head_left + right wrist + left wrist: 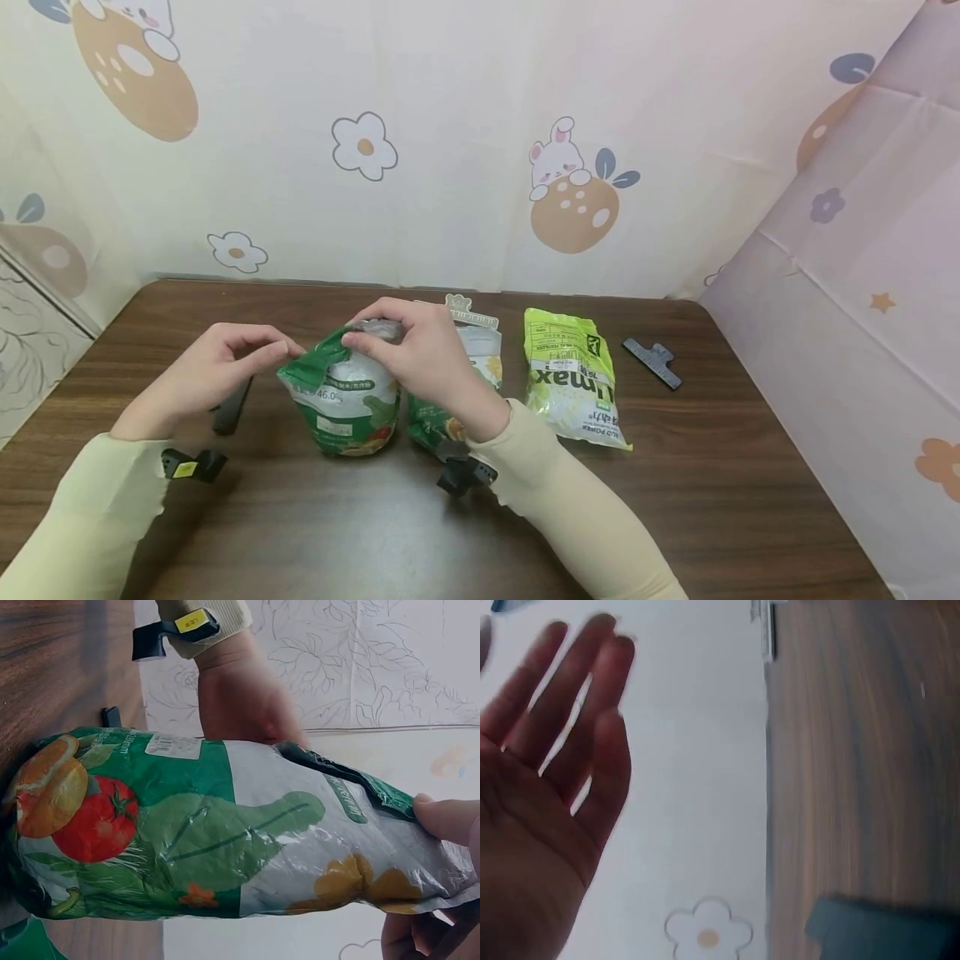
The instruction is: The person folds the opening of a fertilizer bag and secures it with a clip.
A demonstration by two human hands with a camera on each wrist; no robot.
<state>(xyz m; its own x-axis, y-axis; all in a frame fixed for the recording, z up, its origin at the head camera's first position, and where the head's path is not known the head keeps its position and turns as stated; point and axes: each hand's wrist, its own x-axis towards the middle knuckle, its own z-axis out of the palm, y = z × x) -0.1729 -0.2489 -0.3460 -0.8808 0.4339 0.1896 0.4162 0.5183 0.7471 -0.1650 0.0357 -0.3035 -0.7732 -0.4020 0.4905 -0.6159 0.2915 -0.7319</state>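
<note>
- Head view: bright, even light on the pale backdrop (450, 192); broad, milky glare on the front of the bench (360, 529); soft shadow beside the left sleeve (93, 508).
- Left wrist view: left hand (536, 806) dim against brightness, blurred.
- Right wrist view: dimmer; small glints along the creased bag (199, 829).

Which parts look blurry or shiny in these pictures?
Head view: a pale glare on the table near the viewer; left wrist view: the left hand looks soft and blurred; right wrist view: the plastic bag is fairly sharp, with bright glints on its creases.
</note>
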